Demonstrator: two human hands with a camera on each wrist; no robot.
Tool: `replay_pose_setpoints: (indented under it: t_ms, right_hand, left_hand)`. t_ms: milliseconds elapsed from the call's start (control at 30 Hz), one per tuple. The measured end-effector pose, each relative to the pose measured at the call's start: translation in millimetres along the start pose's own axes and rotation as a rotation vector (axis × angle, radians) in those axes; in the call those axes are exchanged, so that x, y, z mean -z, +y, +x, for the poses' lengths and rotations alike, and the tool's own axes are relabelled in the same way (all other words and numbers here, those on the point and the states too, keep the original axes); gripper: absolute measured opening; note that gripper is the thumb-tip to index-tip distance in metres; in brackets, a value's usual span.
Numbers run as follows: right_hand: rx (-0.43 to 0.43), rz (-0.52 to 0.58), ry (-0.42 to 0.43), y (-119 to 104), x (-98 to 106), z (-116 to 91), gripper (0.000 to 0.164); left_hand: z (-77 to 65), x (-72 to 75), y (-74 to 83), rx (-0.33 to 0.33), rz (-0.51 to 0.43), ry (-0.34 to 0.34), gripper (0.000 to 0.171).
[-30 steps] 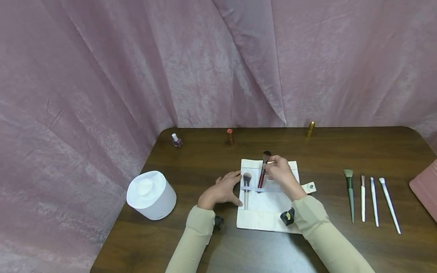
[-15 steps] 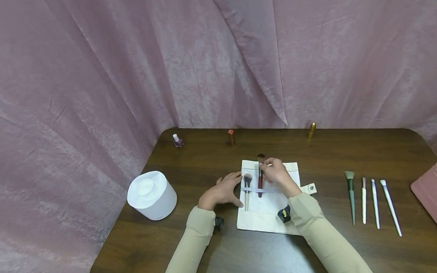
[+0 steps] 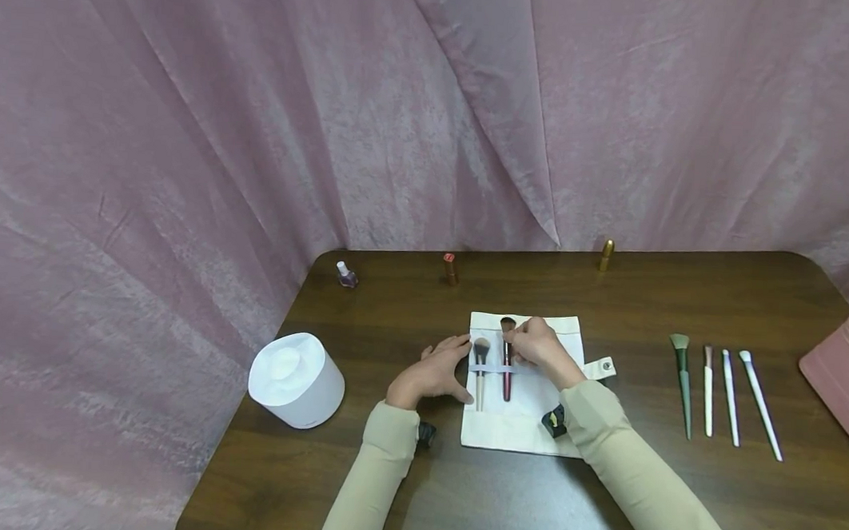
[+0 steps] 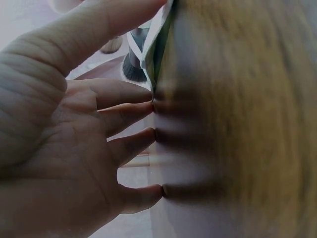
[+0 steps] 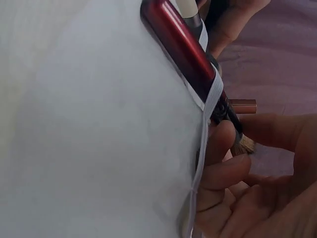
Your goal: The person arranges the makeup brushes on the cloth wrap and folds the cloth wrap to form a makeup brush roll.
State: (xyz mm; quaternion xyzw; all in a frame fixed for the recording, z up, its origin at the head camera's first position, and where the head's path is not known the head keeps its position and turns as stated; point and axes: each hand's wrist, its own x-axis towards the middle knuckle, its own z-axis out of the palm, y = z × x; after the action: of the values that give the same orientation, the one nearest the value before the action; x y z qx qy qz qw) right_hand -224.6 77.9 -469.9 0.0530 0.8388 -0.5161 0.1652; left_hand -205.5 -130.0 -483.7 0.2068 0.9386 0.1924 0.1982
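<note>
A white cloth brush pouch (image 3: 509, 429) lies unfolded on the table. A makeup brush with a dark red handle (image 3: 507, 385) runs under the pouch's elastic band (image 5: 214, 94). Near its bristle end my right hand (image 3: 538, 347) pinches that brush between thumb and fingers. To the left, a makeup brush with a pale handle (image 3: 480, 380) also sits under the band. My left hand (image 3: 433, 373) rests at the pouch's left edge, fingers spread. In the left wrist view its fingertips (image 4: 157, 191) touch the tabletop beside the cloth.
Several loose brushes lie to the right, among them a green brush (image 3: 683, 387). A pink case (image 3: 847, 375) stands at the right edge. A white round-cornered container (image 3: 299, 386) is at left. Nail polish (image 3: 347, 275), a red-topped lipstick (image 3: 450, 269) and a gold tube (image 3: 606, 256) stand at the back.
My right hand has slid the red-handled brush down under the elastic band, toward the pouch's near side, and the brush now lies straighter. The left hand has stayed in place.
</note>
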Motion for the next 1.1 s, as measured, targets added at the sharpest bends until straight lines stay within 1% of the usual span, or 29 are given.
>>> replay_pose_setpoints:
  t_ms: [133,233,467,633,833,1000,1100]
  right_hand:
    - [-0.008,-0.038,0.003,-1.2,1.7,-2.5,0.035]
    - [0.007,-0.084,0.003,-1.6,3.0,-4.5,0.04]
    - [0.023,-0.212,0.036,0.3,5.2,-4.8,0.042]
    - [0.05,-0.279,0.026,1.9,4.6,-4.5,0.044]
    - [0.039,-0.296,-0.013,4.0,3.9,-5.1,0.049]
    - [0.039,-0.309,-0.032,5.0,3.1,-7.6,0.049]
    - [0.045,-0.335,-0.037,4.6,2.3,-9.8,0.048]
  left_hand:
    - [1.3,0.0,-0.8,0.0,0.003,0.001,0.099]
    - [1.5,0.7,-0.6,0.005,-0.004,-0.001,0.098]
    - [1.8,1.1,0.0,0.006,0.007,-0.013,0.099]
    - [0.9,1.3,-0.2,0.01,0.005,-0.014,0.099]
    - [0.7,1.6,-0.1,0.007,-0.003,-0.017,0.098]
    - [0.0,2.4,0.7,0.007,-0.004,-0.021,0.098]
    - [-0.6,2.8,1.6,0.007,-0.003,-0.02,0.098]
